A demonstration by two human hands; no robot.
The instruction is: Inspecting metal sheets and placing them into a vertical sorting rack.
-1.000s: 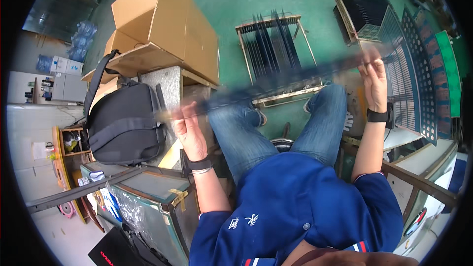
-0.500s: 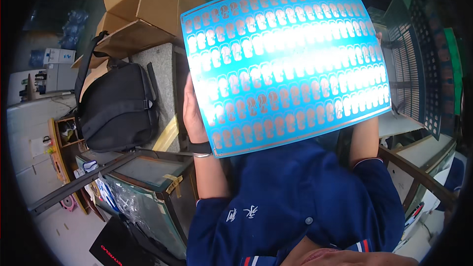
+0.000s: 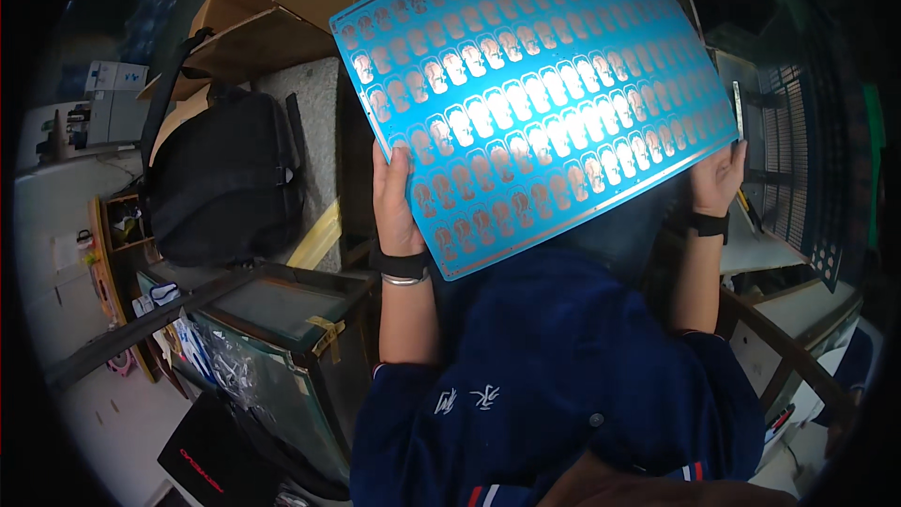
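Observation:
A large blue circuit board panel (image 3: pixel 488 84) with rows of small copper-coloured shapes is held up in front of me, tilted so its right side sits higher. A bright glare lies across its middle rows. My left hand (image 3: pixel 396 192) grips the left edge, thumb on the front face and the other fingers partly hidden behind. At the lower right corner, my right hand (image 3: pixel 719 176) is closed on the panel's edge, with some fingers hidden behind it. Dark bands circle both wrists, and a metal bracelet (image 3: pixel 406 280) sits below the left one.
To the left, a black backpack (image 3: pixel 225 188) rests near an open cardboard box (image 3: pixel 249 42). A framed glass-topped stand (image 3: pixel 291 305) with yellow tape is at lower left. On the right stand a dark perforated rack (image 3: pixel 798 150) and a metal frame (image 3: pixel 784 343).
The panel has turned counterclockwise, its right side rising, and the glare on it has shrunk. My right hand has come into fuller view at the lower right corner. My left thumb now shows in front.

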